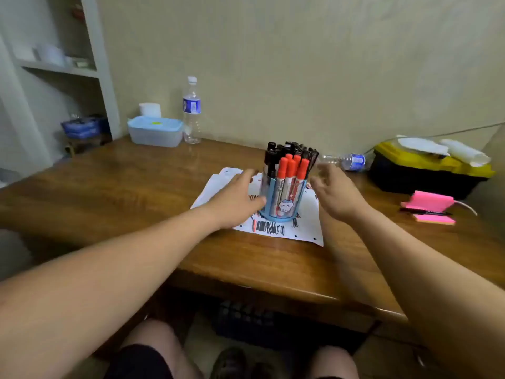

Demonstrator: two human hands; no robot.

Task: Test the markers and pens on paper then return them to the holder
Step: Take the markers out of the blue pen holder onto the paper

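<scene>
A clear holder with blue ribs (pixel 284 199) stands on a sheet of white paper (pixel 306 228) in the middle of the wooden desk. Several red-capped markers (pixel 291 169) and black-capped pens (pixel 273 155) stand upright in the holder. The paper carries red and black test strokes. My left hand (pixel 236 199) reaches to the holder's left side, thumb at its wall, fingers extended behind it. My right hand (pixel 334 191) hovers just right of the holder with relaxed, spread fingers and holds nothing.
An upright water bottle (pixel 191 110) and a lidded plastic box (pixel 155 131) stand at the back left. Another bottle (pixel 347 161) lies on its side behind my right hand. A black and yellow toolbox (pixel 426 170) and pink sticky notes (pixel 429 207) with a pen are at the right.
</scene>
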